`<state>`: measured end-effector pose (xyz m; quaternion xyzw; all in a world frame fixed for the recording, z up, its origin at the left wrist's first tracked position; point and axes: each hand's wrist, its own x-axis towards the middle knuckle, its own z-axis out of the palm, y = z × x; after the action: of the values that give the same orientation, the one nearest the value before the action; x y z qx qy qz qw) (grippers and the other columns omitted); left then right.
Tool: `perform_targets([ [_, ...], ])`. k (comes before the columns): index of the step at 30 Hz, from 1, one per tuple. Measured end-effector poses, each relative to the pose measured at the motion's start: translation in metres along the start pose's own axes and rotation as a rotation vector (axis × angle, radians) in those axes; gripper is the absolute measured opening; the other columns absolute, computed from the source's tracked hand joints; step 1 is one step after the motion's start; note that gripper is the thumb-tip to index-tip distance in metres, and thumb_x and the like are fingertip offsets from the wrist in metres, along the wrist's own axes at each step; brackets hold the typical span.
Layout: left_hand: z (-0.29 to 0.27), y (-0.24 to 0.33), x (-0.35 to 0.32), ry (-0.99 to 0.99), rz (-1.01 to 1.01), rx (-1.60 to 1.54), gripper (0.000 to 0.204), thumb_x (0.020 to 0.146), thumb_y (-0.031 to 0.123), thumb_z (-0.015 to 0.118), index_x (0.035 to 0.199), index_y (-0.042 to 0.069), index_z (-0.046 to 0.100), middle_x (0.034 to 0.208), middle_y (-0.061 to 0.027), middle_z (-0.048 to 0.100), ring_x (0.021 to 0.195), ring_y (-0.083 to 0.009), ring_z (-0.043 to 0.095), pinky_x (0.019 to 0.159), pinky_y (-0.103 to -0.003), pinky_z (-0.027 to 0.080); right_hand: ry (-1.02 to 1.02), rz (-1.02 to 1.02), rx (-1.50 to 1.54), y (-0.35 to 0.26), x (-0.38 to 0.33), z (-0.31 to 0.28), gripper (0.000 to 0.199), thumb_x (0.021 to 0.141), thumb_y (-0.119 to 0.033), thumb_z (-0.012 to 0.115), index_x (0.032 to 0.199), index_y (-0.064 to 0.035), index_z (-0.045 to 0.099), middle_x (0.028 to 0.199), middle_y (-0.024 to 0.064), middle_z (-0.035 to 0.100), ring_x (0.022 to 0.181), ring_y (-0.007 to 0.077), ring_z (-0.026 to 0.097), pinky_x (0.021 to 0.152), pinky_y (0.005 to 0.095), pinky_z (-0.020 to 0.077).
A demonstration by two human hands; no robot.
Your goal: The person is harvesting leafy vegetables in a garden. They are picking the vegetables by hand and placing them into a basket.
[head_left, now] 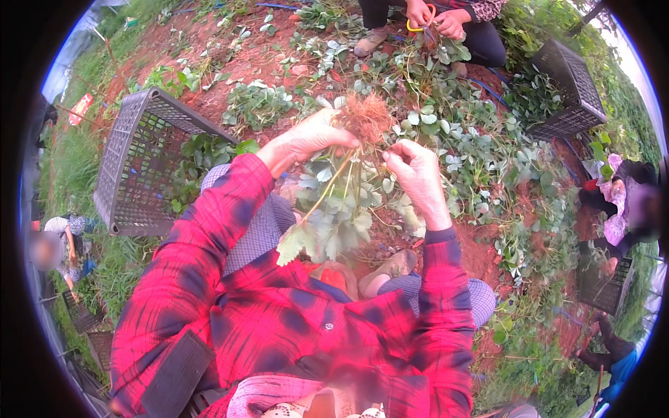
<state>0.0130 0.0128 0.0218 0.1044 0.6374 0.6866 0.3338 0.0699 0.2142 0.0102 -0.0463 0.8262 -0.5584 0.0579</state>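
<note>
My left hand (313, 139) grips a bare-rooted strawberry plant (333, 226) at its crown. The reddish-brown root clump (367, 117) points up and away from me, while the stems and green toothed leaves hang down toward my lap. Close by on the right, my right hand (420, 174) is closed in a pinch of thumb and forefinger on a thin stem just below the roots. Its other fingers are curled in. Both hands are raised in front of my bent knees.
A dark plastic crate (132, 167) lies tipped at my left with leafy plants in it; another crate (573, 83) stands far right. Uprooted plants (258, 104) cover the red soil. Across from me a co-worker's hands (435, 21) hold yellow-handled scissors (416, 28). More people work at both sides.
</note>
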Motion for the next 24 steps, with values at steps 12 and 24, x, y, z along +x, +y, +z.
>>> perform_targets([
  [12,-0.005,-0.022,0.012,0.108,-0.002,0.171,0.019,0.068,0.007,0.063,0.086,0.001,0.059,0.069,0.0,0.057,0.052,-0.0049,0.047,0.045,-0.019,0.037,0.326,-0.267,-0.704,0.012,0.015,0.007,0.009,0.068,-0.013,0.056,0.069,-0.0038,0.054,0.071,0.0104,0.056,0.061,0.0296,0.055,0.055,0.0379,0.0444],
  [24,-0.027,0.003,-0.01,0.143,0.074,-0.097,0.036,0.067,0.005,0.062,0.103,0.003,0.055,0.088,-0.0016,0.06,0.078,-0.0104,0.055,0.073,-0.026,0.043,0.444,0.294,0.148,0.13,0.0,-0.056,0.018,0.08,-0.017,0.056,0.088,-0.001,0.059,0.063,0.0024,0.053,0.053,0.01,0.048,0.047,0.0216,0.0351],
])
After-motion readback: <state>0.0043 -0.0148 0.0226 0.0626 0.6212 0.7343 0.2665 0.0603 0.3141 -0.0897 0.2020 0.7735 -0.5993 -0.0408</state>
